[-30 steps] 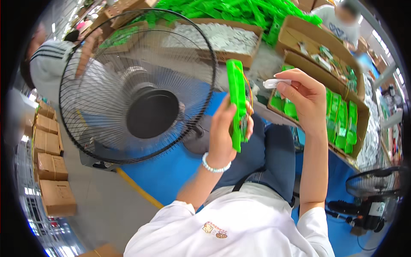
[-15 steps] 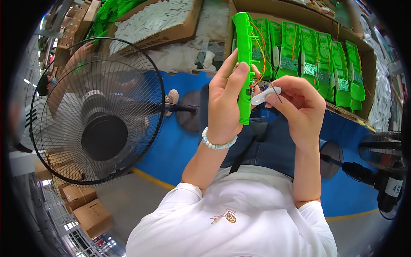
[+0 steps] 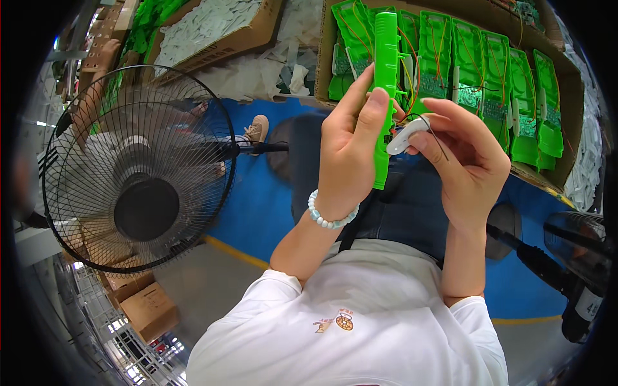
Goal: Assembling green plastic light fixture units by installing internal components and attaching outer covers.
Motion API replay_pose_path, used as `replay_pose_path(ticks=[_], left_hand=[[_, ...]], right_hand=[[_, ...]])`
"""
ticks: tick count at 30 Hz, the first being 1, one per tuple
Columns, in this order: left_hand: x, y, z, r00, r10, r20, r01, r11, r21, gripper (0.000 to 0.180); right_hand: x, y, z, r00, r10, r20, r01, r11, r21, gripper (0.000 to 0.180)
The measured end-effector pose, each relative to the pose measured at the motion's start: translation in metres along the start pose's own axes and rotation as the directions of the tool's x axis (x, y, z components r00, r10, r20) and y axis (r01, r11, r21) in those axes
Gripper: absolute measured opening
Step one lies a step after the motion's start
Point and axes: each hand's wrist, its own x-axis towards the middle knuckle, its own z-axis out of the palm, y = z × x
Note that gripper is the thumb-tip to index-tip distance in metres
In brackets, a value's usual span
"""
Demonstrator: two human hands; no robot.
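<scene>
Head view shows us seated, looking down over our white shirt [image 3: 360,321] and dark jeans [image 3: 412,206] at both hands raised in front of the chest. Our left hand [image 3: 351,145] is wrapped around a long bright green plastic housing [image 3: 385,83], held upright, with the thumb and forefinger pressed against its near edge about halfway up and the other fingers curled behind it; a bracelet of pale beads [image 3: 328,215] circles that wrist. Our right hand [image 3: 467,161] pinches a small white plastic part [image 3: 405,136] between thumb and fingertips, and that part sits right against the side of the green housing, touching or nearly so; thin dark wires [image 3: 438,138] loop from it across our fingers. Red and yellow wires run along the housing's upper half. Beyond the hands, an open cardboard box [image 3: 566,148] holds a row of matching green housing halves [image 3: 496,71] with circuit boards and wiring facing up. Farther left another cardboard box [image 3: 257,38] is filled with white plastic pieces. On our left stands a pedestal fan with a black wire guard [image 3: 138,170], and behind it we make out another person, mostly hidden by the grille. A blue floor [image 3: 257,199] with a yellow line lies under our legs, and small brown cartons [image 3: 148,309] are stacked at lower left
</scene>
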Motion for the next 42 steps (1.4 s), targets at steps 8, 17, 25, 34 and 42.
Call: replay_pose_path(ticks=[8, 17, 25, 34, 42], left_hand=[[-0.004, -0.002, 0.003, 0.996, 0.003, 0.086, -0.012, 0.994, 0.111, 0.053], [-0.004, -0.007, -0.004, 0.995, 0.087, 0.057, -0.097, 0.973, 0.207, 0.042], [-0.009, -0.009, 0.0, 0.985, 0.173, 0.02, -0.173, 0.96, 0.221, 0.043], [-0.012, -0.002, 0.001, 0.995, 0.096, 0.007, -0.096, 0.995, -0.002, 0.044], [-0.011, -0.006, -0.01, 0.987, 0.149, 0.054, -0.154, 0.983, 0.1, 0.042]], right_hand=[[0.0, 0.001, -0.004, 0.994, 0.11, 0.001, -0.11, 0.994, 0.017, 0.022], [0.007, -0.002, 0.0, 0.944, 0.318, 0.086, -0.325, 0.943, 0.074, 0.014], [0.007, -0.003, 0.003, 0.949, 0.299, 0.096, -0.31, 0.941, 0.134, 0.014], [-0.002, 0.0, 0.012, 0.996, 0.046, 0.071, -0.047, 0.999, 0.01, 0.016], [-0.005, 0.006, 0.01, 0.967, -0.223, 0.122, 0.24, 0.96, -0.147, 0.018]])
